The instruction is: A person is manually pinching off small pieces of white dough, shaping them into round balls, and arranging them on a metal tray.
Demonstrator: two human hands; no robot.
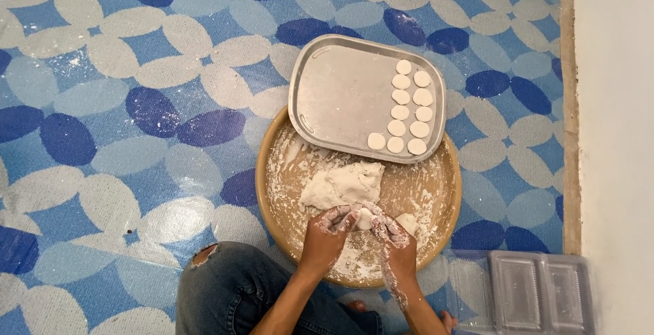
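A round wooden tray (272, 192) dusted with flour lies on the patterned floor mat. A lump of white dough (344, 184) rests in its middle. My left hand (329, 229) and my right hand (394, 236), both floured, close together on a small piece of dough (365, 218) just in front of the lump. Another small dough piece (407, 222) sits beside my right hand. A metal tray (340, 96) leans over the wooden tray's far rim, with several flat dough discs (409, 110) lined up in two rows at its right end.
A clear plastic compartment container (521, 291) lies at the lower right by a white wall (613, 137). My knee in torn blue jeans (231, 280) is at the bottom. The blue and white mat (122, 117) stretches to the left.
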